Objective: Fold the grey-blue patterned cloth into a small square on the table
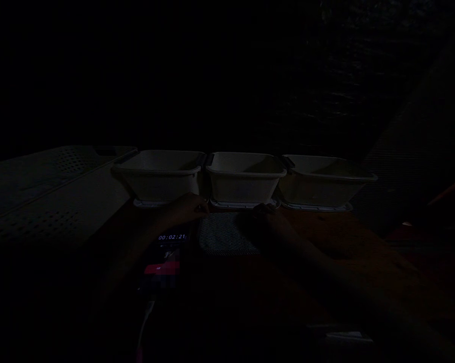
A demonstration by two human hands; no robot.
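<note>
The scene is very dark. Three pale rectangular tubs stand in a row on a reddish table: a left tub (159, 177), a middle tub (244, 180) and a right tub (324, 182). My left hand (187, 208) rests on the table just in front of the gap between the left and middle tubs, fingers curled. My right hand (264, 216) lies in front of the middle tub, at the far edge of a small speckled mat (222, 236). Too little light shows whether either hand holds anything.
A phone (167, 257) with a lit screen reading 00:02:21 lies under my left forearm, a cable trailing from it toward me. A pale perforated board (49, 201) lies at the left. The reddish table (348, 237) stretches to the right.
</note>
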